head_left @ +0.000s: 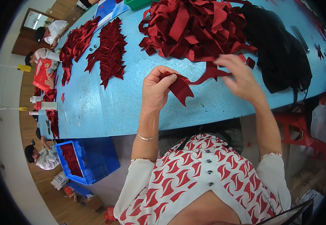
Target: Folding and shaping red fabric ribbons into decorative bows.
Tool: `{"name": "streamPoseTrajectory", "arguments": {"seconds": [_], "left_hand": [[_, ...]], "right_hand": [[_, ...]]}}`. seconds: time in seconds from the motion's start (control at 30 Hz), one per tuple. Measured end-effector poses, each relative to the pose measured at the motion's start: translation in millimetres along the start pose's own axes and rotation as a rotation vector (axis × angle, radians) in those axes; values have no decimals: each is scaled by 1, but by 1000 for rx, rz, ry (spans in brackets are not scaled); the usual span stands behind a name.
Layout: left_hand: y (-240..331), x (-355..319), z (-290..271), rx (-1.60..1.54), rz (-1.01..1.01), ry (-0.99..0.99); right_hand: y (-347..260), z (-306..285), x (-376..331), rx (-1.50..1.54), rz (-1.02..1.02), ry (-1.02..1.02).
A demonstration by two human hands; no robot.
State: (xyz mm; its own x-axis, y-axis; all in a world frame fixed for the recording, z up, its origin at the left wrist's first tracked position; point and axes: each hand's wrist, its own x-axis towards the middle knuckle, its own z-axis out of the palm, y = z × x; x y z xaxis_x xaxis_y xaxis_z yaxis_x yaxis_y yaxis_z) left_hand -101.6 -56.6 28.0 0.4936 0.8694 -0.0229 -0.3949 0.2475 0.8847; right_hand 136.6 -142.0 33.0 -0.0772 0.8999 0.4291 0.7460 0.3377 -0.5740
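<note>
At right: lettered packaging (310, 198) (left hand (156, 90) pinches ribbon (181, 91))

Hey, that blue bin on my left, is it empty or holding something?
Holding something: the blue bin has red fabric pieces showing at its open top. How deep they go, I cannot tell.

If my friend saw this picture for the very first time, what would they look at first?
Probably the big heap of red ribbon pieces on the far side of the blue table. Next, the two hands in front of it: the left hand pinches a notched red ribbon, and the blurry right hand is just to its right. A dark black cloth bundle lies right of the heap.
</note>
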Motion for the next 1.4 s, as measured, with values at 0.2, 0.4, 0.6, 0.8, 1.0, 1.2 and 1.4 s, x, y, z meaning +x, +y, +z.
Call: {"name": "streamPoseTrajectory", "arguments": {"seconds": [0.2,0.4,0.6,0.8,1.0,1.2,1.4], "left_hand": [[-6,0,3,-7,-50,-32],[-9,-10,2,3,-49,6],[-13,-11,-5,-28,-49,31],[-9,-11,-4,48,-109,142],[-17,-13,-31,-16,-74,175],[-24,-16,-25,-132,-200,163],[-18,-17,-5,-115,-218,235]], "right_hand": [[-22,53,17,225,-107,-4],[-27,72,9,585,58,91],[-22,77,5,369,-14,221],[-14,67,-6,143,0,192],[17,24,-29,176,128,-46],[18,15,-21,-186,-85,79],[-12,66,12,446,-32,48]]}}
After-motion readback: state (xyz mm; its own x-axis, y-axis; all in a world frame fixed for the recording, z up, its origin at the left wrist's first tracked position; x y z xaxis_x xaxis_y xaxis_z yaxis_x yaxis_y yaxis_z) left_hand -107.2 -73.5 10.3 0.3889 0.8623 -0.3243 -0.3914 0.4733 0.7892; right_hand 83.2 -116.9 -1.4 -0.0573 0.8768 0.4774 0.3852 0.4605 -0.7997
